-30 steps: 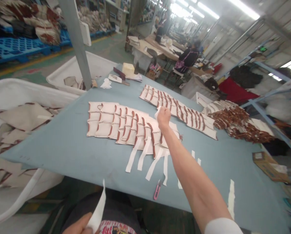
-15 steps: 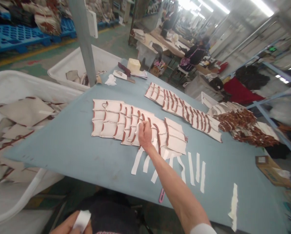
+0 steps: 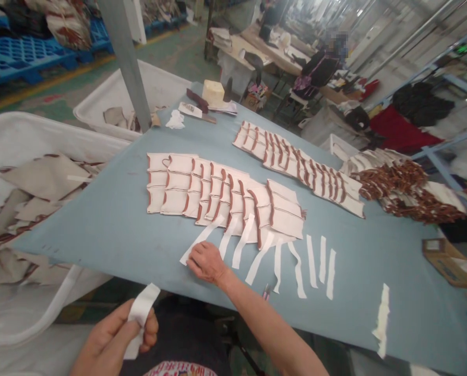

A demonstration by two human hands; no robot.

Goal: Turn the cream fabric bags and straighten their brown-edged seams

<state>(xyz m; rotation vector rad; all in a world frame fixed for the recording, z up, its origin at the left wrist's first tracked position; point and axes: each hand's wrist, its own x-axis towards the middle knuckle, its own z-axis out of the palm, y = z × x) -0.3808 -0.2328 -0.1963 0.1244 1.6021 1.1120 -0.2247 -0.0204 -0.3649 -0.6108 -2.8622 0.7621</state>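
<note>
My right hand (image 3: 205, 262) rests near the front edge of the blue table (image 3: 111, 224), its fingers pinching the lower end of a white paper strip (image 3: 201, 238) that runs up under a row of cream fabric pieces with brown trim (image 3: 221, 194). My left hand (image 3: 114, 339) hovers below the table edge, closed on a folded white strip (image 3: 140, 312). Several more white strips (image 3: 296, 261) lie beside the row. A second row of cream pieces (image 3: 296, 167) lies farther back.
White bins with fabric scraps (image 3: 41, 183) stand to the left beside a grey post (image 3: 126, 62). A heap of brown-trimmed pieces (image 3: 405, 188) sits at the right. Pink snips (image 3: 265, 292) lie by my forearm. A seated person (image 3: 319, 68) works at a far table.
My right hand came back from the fabric row toward the table's front edge and took hold of a strip's end. My left hand rose into view with its folded strip.
</note>
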